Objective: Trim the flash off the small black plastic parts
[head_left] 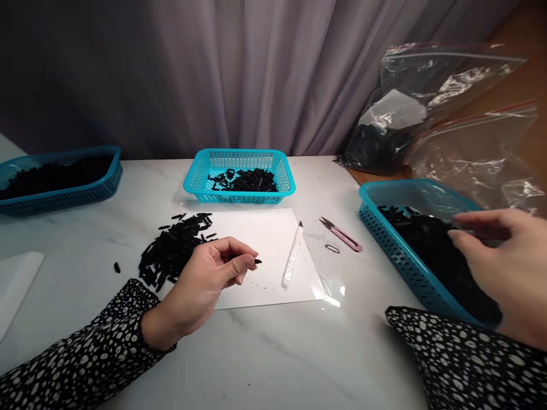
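Observation:
My left hand [213,273] is closed in a pinch over the white sheet [252,290], gripping a small black strip-like piece [257,261] whose tip pokes out past the thumb. Behind that hand, a heap of similar black pieces [164,253] spreads over the sheet's left edge and the table. My right hand [508,250], slightly blurred, is above the right blue basket [397,259], which holds many black pieces [436,245]. Its thumb and index finger nearly meet; what is between them, if anything, cannot be made out.
On the sheet lies a white-wrapped, dark-tipped pen-like tool [293,256]. Pink-handled thread snips [342,234] and a small dark loop [332,249] are beside it. Blue baskets of black pieces stand at the back [239,199] and left [64,199]. Clear zip bags [444,85] are back right.

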The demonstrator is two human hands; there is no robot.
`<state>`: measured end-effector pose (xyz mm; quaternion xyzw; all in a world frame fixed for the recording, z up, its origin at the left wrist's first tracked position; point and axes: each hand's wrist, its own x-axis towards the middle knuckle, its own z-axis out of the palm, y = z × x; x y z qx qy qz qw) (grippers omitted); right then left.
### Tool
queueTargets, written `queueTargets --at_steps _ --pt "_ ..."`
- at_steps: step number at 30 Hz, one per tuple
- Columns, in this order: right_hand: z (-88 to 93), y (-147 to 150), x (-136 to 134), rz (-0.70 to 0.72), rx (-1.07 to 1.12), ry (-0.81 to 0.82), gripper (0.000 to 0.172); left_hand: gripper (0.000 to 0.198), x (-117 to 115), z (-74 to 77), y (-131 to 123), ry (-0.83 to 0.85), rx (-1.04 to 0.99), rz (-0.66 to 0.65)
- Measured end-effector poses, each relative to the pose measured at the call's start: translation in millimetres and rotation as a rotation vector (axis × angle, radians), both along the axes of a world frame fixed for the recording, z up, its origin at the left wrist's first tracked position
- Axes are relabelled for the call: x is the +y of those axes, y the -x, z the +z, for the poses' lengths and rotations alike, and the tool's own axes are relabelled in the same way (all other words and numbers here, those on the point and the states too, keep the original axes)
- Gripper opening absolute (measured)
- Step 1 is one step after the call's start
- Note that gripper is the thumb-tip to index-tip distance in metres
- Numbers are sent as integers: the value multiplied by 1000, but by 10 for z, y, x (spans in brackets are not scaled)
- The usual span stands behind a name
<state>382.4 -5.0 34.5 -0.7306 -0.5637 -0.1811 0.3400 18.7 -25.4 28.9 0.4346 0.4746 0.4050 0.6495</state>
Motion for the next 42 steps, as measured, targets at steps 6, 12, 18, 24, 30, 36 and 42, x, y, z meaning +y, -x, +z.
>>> queueTargets --at_steps 6,12,18,24,30,36,42 --pt "-17 1029 -77 564 529 -125 10 11 8 14 -5 -15 13 19" --pt "-346 1889 -41 1124 964 239 9 9 43 -16 10 -196 80 71" --pt "-620 1928 12 1151 1341 329 4 9 107 -112 18 -225 105 31" --pt "-633 1905 -18 1133 1338 318 6 10 136 -152 24 -233 131 7" --pt "-660 1859 -8 1053 1409 326 3 7 122 -143 23 -120 157 -10" --pt "-691 1846 46 1038 1612 373 13 18 140 -182 27 -100 172 -22" --pt "-699 1852 50 1036 1658 391 16 18 152 -174 10 -76 99 -62"
